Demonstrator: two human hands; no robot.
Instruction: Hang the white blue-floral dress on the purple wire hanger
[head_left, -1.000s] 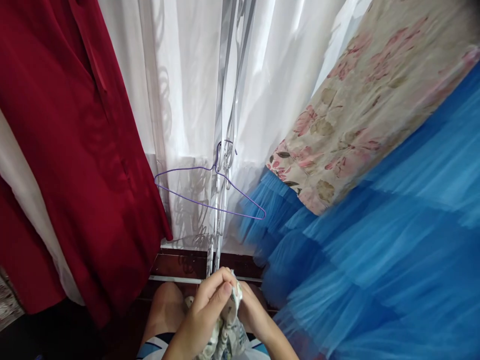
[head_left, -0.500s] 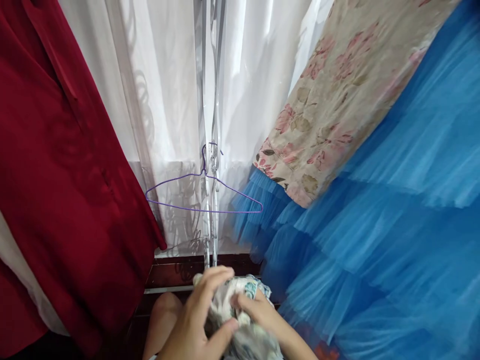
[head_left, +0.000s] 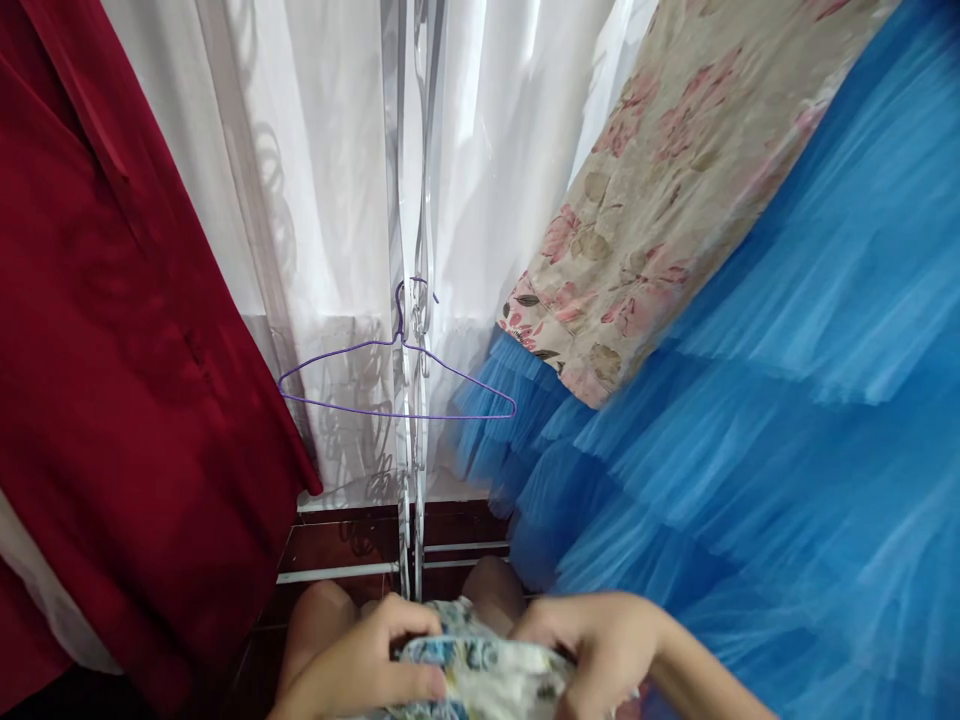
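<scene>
A light patterned garment in white with blue-green print lies low in the view, over my lap. My left hand grips its left side, thumb in front and fingers behind the edge. On the other side my right hand is closed on the cloth, its fingertips partly hidden. The garment's exact kind is hard to make out, since its lower part runs out of view. Above it a purple wire hanger hangs with nothing on it, from a white metal stand.
A dark red garment hangs at the left. To the right hang a beige floral cloth and a layered blue tulle dress. White curtains cover the back, above a dark red-brown floor. My knees show near the bottom.
My hands have moved apart and lower, the right one toward the right. The garment, bunched before, is now spread between them. The view has shifted slightly.
</scene>
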